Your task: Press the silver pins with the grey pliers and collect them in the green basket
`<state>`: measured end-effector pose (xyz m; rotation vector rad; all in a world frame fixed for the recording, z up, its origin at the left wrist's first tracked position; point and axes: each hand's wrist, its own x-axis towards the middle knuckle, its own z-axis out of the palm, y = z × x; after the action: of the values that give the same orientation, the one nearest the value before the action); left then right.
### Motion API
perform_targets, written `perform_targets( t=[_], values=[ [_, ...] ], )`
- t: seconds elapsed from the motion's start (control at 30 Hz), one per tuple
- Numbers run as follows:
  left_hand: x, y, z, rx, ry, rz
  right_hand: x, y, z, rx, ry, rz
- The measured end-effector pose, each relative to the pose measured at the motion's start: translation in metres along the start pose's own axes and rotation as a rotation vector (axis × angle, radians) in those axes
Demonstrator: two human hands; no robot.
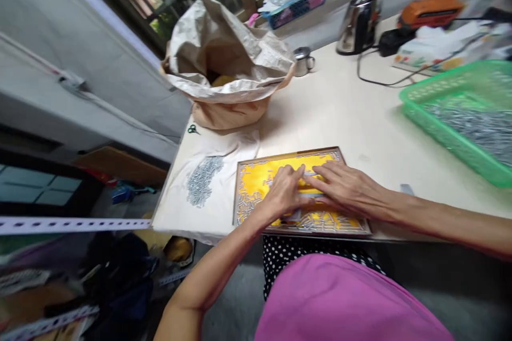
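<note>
A shallow tray [236, 186] with a yellow bottom lies at the table's front edge, with many small silvery metal pins along its sides and near corners. My left hand [283, 190] is over the middle of the tray, its fingers curled together; what they grip, if anything, is hidden. From the right, my right hand [352, 187] reaches in with fingers stretched and somewhat apart. Its fingertips are over a pale bluish strip [311, 192] between the two hands. I cannot tell whether either hand grips the strip. Left of the tray, a pile of similar pins [204, 181] lies on a white cloth [244, 143].
A large open sack [232, 111] stands behind the tray, near small scissors [193, 129] and a metal cup [303, 61]. At the right is a green basket [448, 143] of metal pins. Farther back stand a kettle [360, 18] and a blue basket [300, 6]. A cable crosses the table.
</note>
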<state>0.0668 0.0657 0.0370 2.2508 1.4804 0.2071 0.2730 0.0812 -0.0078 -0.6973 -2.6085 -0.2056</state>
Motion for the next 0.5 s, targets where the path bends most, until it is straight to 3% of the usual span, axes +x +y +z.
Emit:
perform_targets(
  t=[0.1, 0.17, 0.33, 0.43, 0.5],
  values=[
    [0.002, -0.008, -0.008, -0.157, -0.156, -0.016, -0.008, 0.004, 0.002, 0.038, 0.076, -0.085],
    [0.006, -0.014, -0.007, -0.287, -0.161, -0.051, -0.011, 0.005, 0.004, 0.069, 0.092, -0.116],
    [0.026, -0.019, 0.012, -0.517, 0.094, -0.26, -0.015, 0.005, 0.006, 0.038, 0.102, -0.134],
    [0.028, -0.024, 0.006, -0.481, 0.209, -0.197, -0.016, 0.005, 0.0, -0.003, 0.102, -0.141],
    [0.015, -0.038, -0.009, -0.357, 0.285, -0.159, -0.019, 0.005, -0.006, 0.014, 0.124, -0.023]
  ],
)
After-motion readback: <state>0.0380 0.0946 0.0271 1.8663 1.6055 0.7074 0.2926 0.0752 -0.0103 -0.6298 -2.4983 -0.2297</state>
